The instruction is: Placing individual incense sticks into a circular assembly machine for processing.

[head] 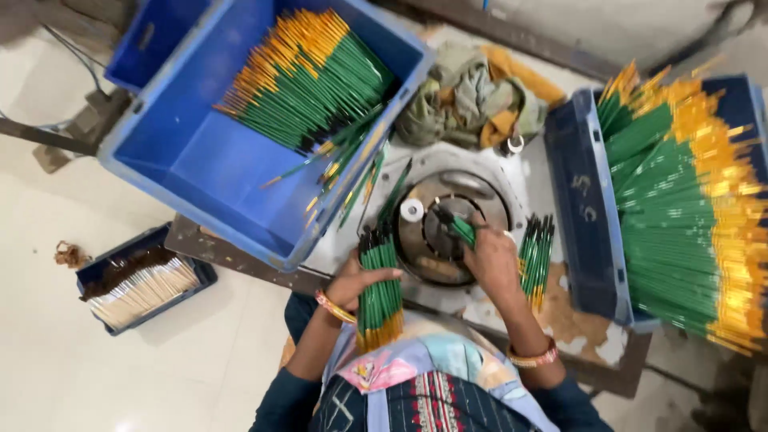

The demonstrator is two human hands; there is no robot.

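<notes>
My left hand (pixel 358 282) grips an upright bundle of green brushes (pixel 379 290) with orange-yellow ends, held against my lap at the table's front edge. My right hand (pixel 490 258) holds a single green brush (pixel 458 227) with its dark tip pushed into the round metal machine head (pixel 448 232) set in the table. Another small bundle of green brushes (pixel 534 258) lies on the table just right of my right hand.
A blue crate (pixel 188 152) at upper left holds a pile of green brushes (pixel 308 76). A dark blue tray (pixel 580 208) on the right is full of brushes (pixel 680 216). Crumpled cloth (pixel 472 92) lies behind the machine. A small bin (pixel 140 276) with pale sticks sits on the floor.
</notes>
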